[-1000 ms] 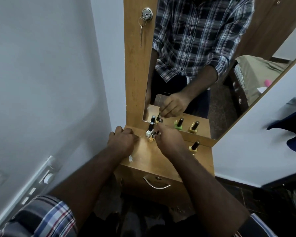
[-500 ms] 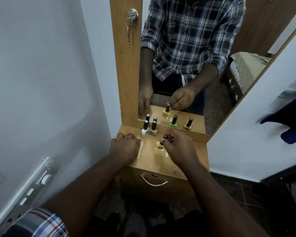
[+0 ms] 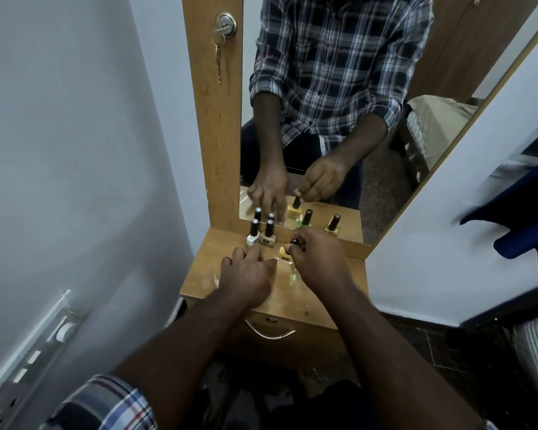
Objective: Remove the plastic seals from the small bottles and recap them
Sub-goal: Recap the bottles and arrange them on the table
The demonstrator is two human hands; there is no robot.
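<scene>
— So, starting at the left, what stands on the wooden shelf (image 3: 205,283)?

— Two small bottles at the back, just in front of the mirror (image 3: 323,119): a white bottle (image 3: 253,235) and, touching its right side, a beige bottle (image 3: 267,234). Both are upright with black caps on.

— And the left hand (image 3: 246,276)?

— It lies on the shelf below those two bottles, knuckles up, fingers stretched loosely forward and slightly spread. It holds nothing that I can see; the fingertips reach toward the yellow bottle (image 3: 284,253) at the middle of the shelf.

— Is that bottle in a hand?

— The right hand (image 3: 316,256) is over it. Thumb and fingers pinch its black cap (image 3: 294,242), and the reflection shows the same pinch from the front. The yellow base shows just between the two hands, sitting on the shelf.

— Any plastic visible?

— A thin clear piece (image 3: 288,270) lies on the shelf between the hands, near the yellow bottle. Whether it is a seal I cannot tell.

— Further right?

— Only in the reflection: a green bottle (image 3: 305,220) and a gold bottle (image 3: 333,225), both capped and upright. The right hand hides the real ones.

— Below the shelf?

— A drawer with a curved metal handle (image 3: 269,333).
</scene>
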